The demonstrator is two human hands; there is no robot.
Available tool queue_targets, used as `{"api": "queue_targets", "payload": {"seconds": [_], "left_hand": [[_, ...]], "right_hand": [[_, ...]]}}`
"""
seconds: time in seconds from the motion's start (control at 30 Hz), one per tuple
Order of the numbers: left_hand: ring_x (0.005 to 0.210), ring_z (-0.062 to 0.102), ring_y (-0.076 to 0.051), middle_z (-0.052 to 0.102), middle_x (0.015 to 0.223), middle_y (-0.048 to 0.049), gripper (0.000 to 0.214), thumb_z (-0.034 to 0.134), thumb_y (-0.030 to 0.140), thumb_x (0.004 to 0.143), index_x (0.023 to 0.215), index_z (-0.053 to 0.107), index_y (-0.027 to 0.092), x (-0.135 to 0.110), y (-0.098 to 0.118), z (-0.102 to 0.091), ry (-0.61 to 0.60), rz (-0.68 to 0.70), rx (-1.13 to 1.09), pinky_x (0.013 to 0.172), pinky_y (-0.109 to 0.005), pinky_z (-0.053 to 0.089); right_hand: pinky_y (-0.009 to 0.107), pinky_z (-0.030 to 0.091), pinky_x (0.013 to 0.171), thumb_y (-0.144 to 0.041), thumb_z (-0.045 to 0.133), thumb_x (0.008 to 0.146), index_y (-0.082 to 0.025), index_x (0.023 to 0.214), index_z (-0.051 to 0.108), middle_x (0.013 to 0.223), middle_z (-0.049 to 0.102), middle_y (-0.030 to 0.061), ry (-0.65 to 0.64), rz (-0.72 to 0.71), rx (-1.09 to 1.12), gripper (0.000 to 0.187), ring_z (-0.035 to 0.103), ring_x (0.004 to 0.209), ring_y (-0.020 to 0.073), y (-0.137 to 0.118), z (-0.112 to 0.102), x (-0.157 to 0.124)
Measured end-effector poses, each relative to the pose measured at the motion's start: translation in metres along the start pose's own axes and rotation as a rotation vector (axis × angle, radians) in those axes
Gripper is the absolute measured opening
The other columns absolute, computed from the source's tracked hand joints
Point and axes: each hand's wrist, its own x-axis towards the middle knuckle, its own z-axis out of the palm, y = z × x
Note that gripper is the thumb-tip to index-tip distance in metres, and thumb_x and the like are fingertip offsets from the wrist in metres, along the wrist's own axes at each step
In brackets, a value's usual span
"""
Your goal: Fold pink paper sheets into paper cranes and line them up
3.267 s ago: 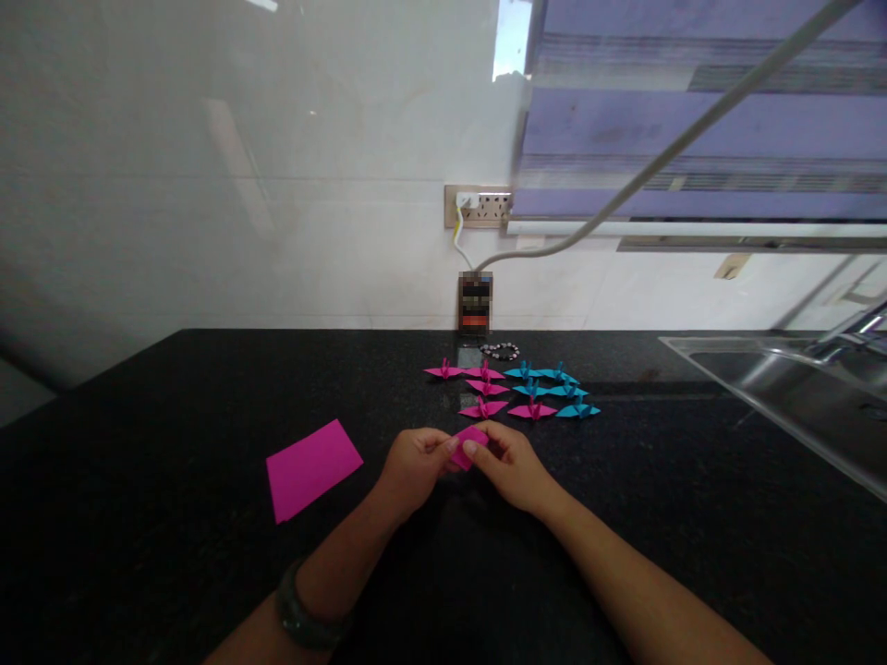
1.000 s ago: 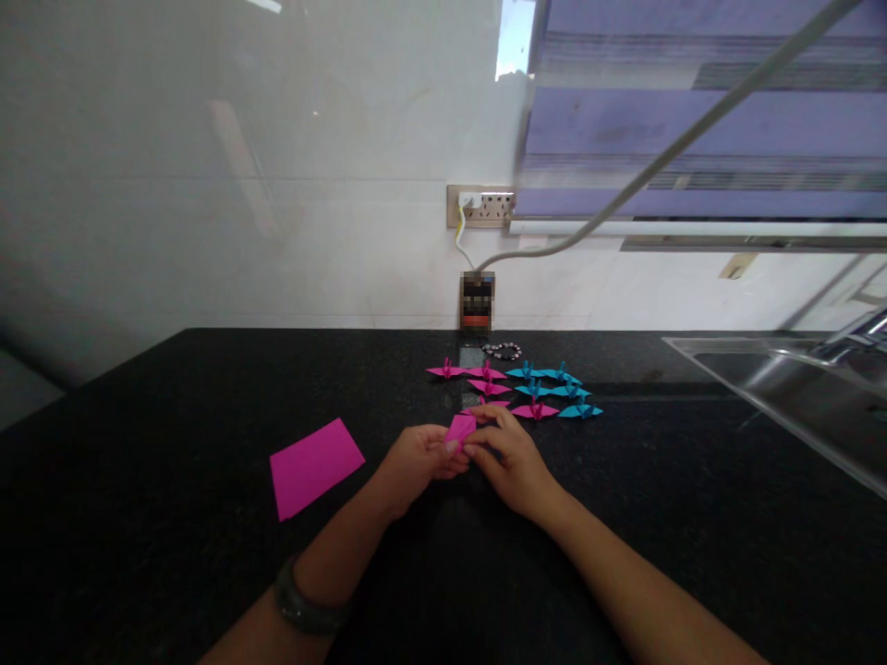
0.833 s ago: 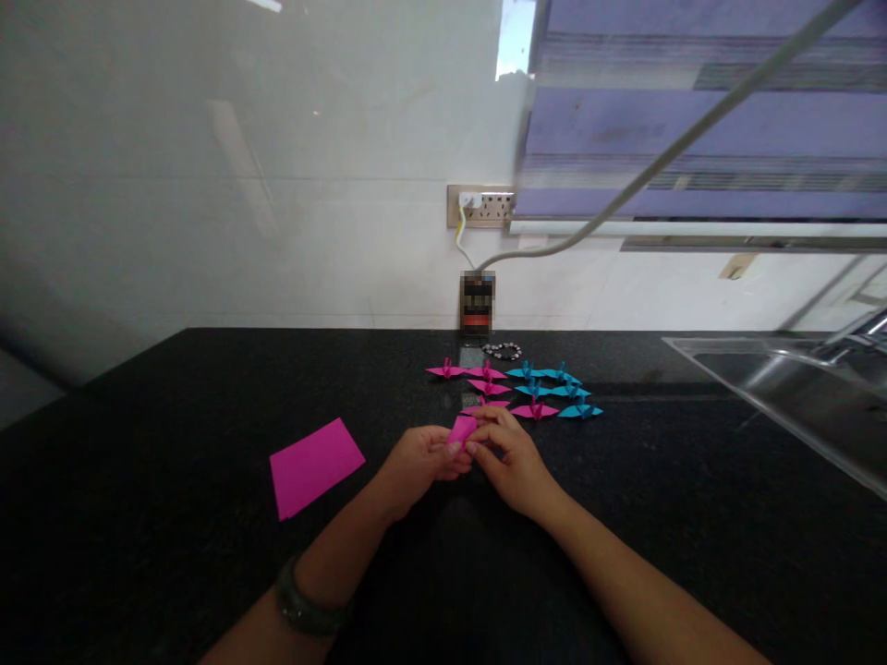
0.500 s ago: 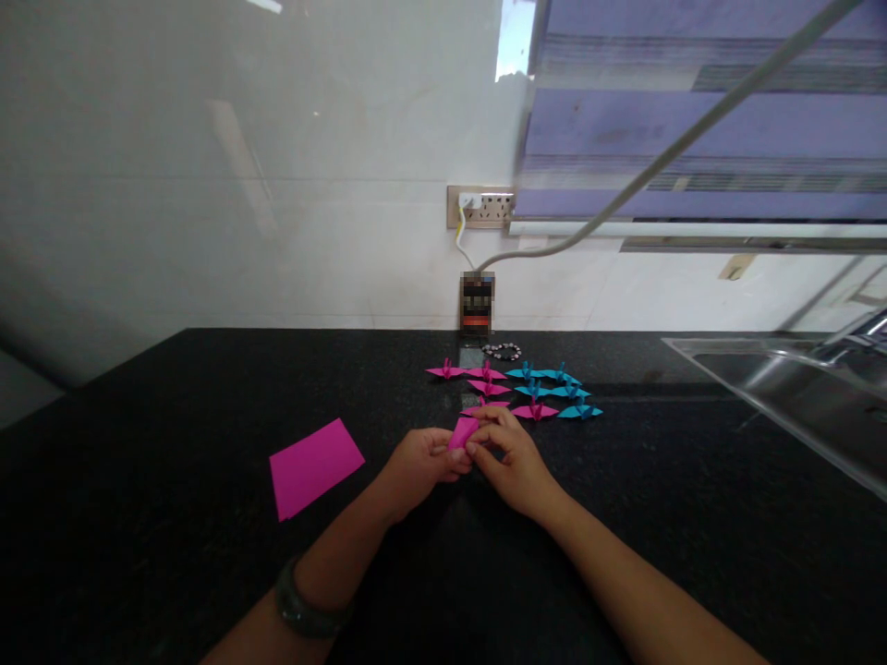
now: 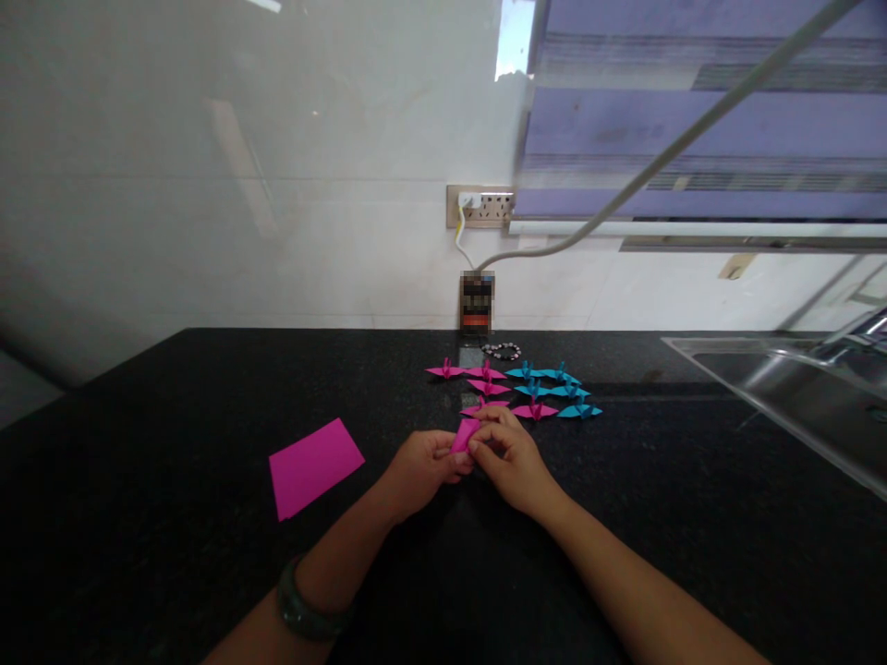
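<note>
A small folded piece of pink paper point(image 5: 464, 434) is pinched between both hands above the dark countertop. My left hand point(image 5: 426, 466) grips it from the left, thumb on the near side. My right hand point(image 5: 509, 457) is closed on its right edge, and the fingers hide part of the folds. Just beyond the hands stand several pink paper cranes point(image 5: 489, 388) and several blue paper cranes point(image 5: 572, 392) in rows. To the left lies a stack of pink paper sheets point(image 5: 315, 468), flat on the counter.
Behind the cranes lie a beaded bracelet point(image 5: 502, 352) and a blurred-out dark device point(image 5: 476, 303) against the wall, with a cable point(image 5: 589, 226) rising to the right. A metal sink point(image 5: 796, 379) is set into the countertop point(image 5: 208, 397) at right. A socket panel point(image 5: 495, 208) is on the wall.
Both hands keep their hold on the folded paper. The paper and fingers have shifted only very slightly, a little to the right.
</note>
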Motion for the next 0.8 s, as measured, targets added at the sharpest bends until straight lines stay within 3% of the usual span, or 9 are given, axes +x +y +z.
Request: {"api": "queue_targets", "payload": {"seconds": [0.23,0.43,0.57,0.8], "left_hand": [[0.074,0.059,-0.015,0.065,0.080,-0.0073,0.030,0.055,0.035,0.072,0.091,0.061,0.012,0.0004,0.0002,0.0008,0.014,0.023,0.039,0.065,-0.024,0.044],[0.071,0.061,-0.016,0.065,0.076,-0.0072,0.024,0.056,0.032,0.071,0.087,0.053,0.014,0.0018,-0.0014,0.0015,0.131,0.018,0.010,0.065,-0.027,0.046],[0.064,0.060,-0.015,0.064,0.070,-0.0060,0.021,0.057,0.031,0.070,0.079,0.055,0.013,0.0029,-0.0019,-0.0008,0.179,0.049,0.082,0.060,-0.026,0.045],[0.050,0.048,-0.010,0.053,0.056,0.0008,0.026,0.059,0.035,0.067,0.078,0.061,0.012,0.0032,0.0043,-0.0028,0.337,0.108,0.054,0.051,-0.023,0.040]], "right_hand": [[0.029,0.046,0.068,-0.016,0.052,0.074,-0.019,0.070,0.061,0.098,0.049,0.0062,-0.009,0.020,0.030,0.010,0.049,0.094,0.0175,0.0008,0.0008,0.0002],[0.029,0.045,0.069,-0.018,0.054,0.074,-0.020,0.072,0.059,0.100,0.049,0.0066,0.003,-0.004,-0.022,0.006,0.047,0.099,0.0189,0.0028,-0.0022,0.0013],[0.031,0.043,0.073,-0.017,0.051,0.077,-0.019,0.068,0.058,0.086,0.053,0.0050,-0.015,-0.046,-0.042,0.011,0.051,0.086,0.0165,0.0046,-0.0030,0.0026],[0.025,0.040,0.059,-0.022,0.051,0.078,-0.019,0.065,0.054,0.068,0.052,0.0008,-0.020,-0.021,-0.041,0.014,0.049,0.064,0.0127,0.0009,0.0027,-0.0003]]}}
